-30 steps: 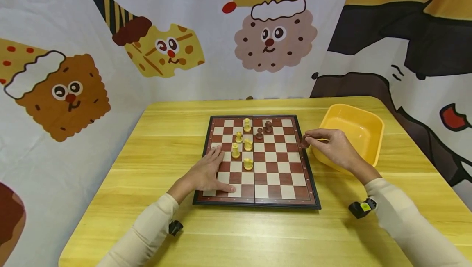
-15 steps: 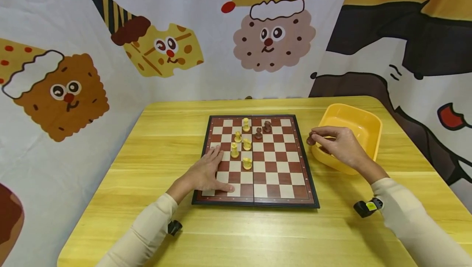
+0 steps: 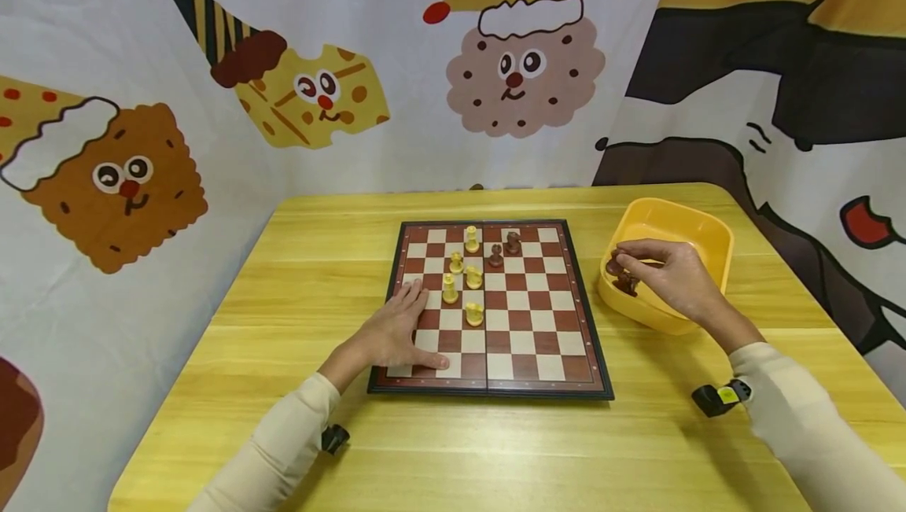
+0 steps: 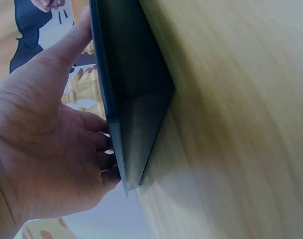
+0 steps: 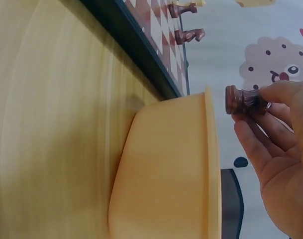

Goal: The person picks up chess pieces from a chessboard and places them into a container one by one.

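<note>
Behind the yellow wood-grain table (image 3: 495,449), a white backdrop (image 3: 418,103) with cartoon cheese (image 3: 314,107) and a pinkish cartoon biscuit (image 3: 525,78)

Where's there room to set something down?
Bare table: left of the chessboard, and along its near edge between both sleeves. Crowded: the chessboard's left half, with yellow pieces and the left grip; the bin, under the right grip.

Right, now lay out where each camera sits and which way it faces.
Head: on the head, facing forward and down at the chessboard and bin; left grip, right grip and sleeves show.
Left wrist: on that wrist, facing the chessboard's dark side and the table; left grip shows, palm and fingers.
Right wrist: on that wrist, facing the bin's outer wall, with patterned backdrop beyond; right grip shows, holding a dark chess piece.
Shared: head and right wrist views both show the bin and the dark chess piece.
</note>
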`<state>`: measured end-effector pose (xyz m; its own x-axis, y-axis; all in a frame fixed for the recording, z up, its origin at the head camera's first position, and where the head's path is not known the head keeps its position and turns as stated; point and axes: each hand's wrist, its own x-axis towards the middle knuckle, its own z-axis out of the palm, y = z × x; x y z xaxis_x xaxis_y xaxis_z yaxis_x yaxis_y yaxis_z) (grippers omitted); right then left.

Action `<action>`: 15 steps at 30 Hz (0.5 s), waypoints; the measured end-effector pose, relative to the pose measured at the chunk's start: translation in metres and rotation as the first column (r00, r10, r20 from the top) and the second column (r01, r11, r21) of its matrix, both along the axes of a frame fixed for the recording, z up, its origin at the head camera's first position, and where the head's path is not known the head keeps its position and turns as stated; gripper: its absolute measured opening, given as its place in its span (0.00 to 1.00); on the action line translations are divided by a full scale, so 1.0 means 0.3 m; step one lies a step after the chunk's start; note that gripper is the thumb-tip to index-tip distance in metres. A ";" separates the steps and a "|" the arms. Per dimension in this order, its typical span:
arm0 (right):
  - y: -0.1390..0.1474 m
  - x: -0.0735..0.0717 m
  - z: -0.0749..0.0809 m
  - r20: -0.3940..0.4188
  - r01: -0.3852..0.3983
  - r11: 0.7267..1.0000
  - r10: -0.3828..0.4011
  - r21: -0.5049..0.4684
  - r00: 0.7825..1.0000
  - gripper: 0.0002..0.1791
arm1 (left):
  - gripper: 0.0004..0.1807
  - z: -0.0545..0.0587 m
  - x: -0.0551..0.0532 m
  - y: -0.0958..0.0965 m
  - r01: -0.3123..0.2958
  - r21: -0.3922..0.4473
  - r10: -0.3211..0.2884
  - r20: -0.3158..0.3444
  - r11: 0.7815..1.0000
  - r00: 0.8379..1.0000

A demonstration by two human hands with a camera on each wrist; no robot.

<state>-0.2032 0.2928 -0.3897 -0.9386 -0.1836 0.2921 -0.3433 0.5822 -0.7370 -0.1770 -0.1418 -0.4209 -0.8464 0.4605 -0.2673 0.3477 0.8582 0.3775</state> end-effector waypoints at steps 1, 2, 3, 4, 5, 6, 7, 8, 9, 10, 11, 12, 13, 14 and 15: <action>0.004 0.001 0.000 -0.002 0.001 1.000 -0.001 0.004 1.000 0.13 | 0.69 0.000 0.000 0.001 -0.001 -0.001 0.001 -0.001 1.000 1.000; 0.008 0.002 -0.001 -0.003 0.001 1.000 -0.001 0.010 1.000 0.13 | 0.69 -0.001 0.000 0.000 -0.003 -0.001 0.003 -0.001 1.000 1.000; 0.012 0.003 -0.001 -0.001 -0.001 1.000 0.001 0.010 1.000 0.14 | 0.69 -0.002 -0.001 0.000 -0.004 -0.003 0.004 -0.002 1.000 1.000; 0.016 0.004 -0.002 0.000 -0.002 1.000 0.002 0.011 1.000 0.14 | 0.70 -0.002 -0.001 0.000 -0.006 -0.005 0.006 -0.003 1.000 1.000; 0.020 0.005 -0.003 -0.002 -0.001 1.000 0.001 0.015 1.000 0.14 | 0.70 -0.003 -0.002 0.000 -0.007 -0.006 0.007 -0.003 1.000 1.000; 0.024 0.005 -0.005 -0.003 0.000 1.000 0.000 0.016 1.000 0.14 | 0.70 -0.003 -0.003 0.000 -0.008 -0.006 0.008 -0.002 1.000 1.000; 0.027 0.006 -0.006 -0.004 0.002 1.000 -0.002 0.017 1.000 0.15 | 0.70 -0.003 -0.003 0.000 -0.008 -0.006 0.008 -0.002 1.000 1.000; 0.030 0.006 -0.008 -0.005 0.004 1.000 -0.004 0.020 1.000 0.14 | 0.70 -0.003 -0.004 0.000 -0.008 -0.005 0.008 -0.001 1.000 1.000; 0.033 0.007 -0.010 -0.006 0.006 1.000 -0.006 0.023 1.000 0.14 | 0.70 -0.003 -0.005 0.001 -0.007 -0.005 0.007 0.000 1.000 1.000; 0.036 0.007 -0.011 -0.007 0.011 1.000 -0.010 0.028 1.000 0.14 | 0.70 -0.002 -0.004 0.002 -0.006 -0.004 0.006 0.003 1.000 1.000; 0.039 0.008 -0.012 -0.009 0.014 0.999 -0.014 0.035 1.000 0.14 | 0.70 -0.002 -0.004 0.001 -0.006 -0.002 0.006 0.005 1.000 1.000; 0.042 0.009 -0.011 -0.010 0.019 0.999 -0.018 0.041 1.000 0.14 | 0.70 -0.001 -0.004 0.001 -0.006 0.001 0.006 0.006 1.000 1.000; 0.045 0.009 -0.010 -0.011 0.021 0.999 -0.021 0.047 1.000 0.14 | 0.70 -0.001 -0.003 0.002 -0.006 0.002 0.006 0.008 1.000 1.000; 0.048 0.010 -0.009 -0.011 0.024 0.998 -0.024 0.052 1.000 0.14 | 0.70 -0.001 -0.002 0.002 -0.006 0.004 0.006 0.010 1.000 1.000; 0.050 0.011 -0.008 -0.011 0.028 0.998 -0.027 0.057 1.000 0.14 | 0.70 -0.001 -0.001 0.003 -0.007 0.006 0.007 0.013 1.000 1.000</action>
<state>-0.1998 0.3079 -0.3920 -0.9406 -0.1743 0.2913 -0.3337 0.6325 -0.6990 -0.1772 -0.1409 -0.4212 -0.8461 0.4566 -0.2751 0.3372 0.8582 0.3871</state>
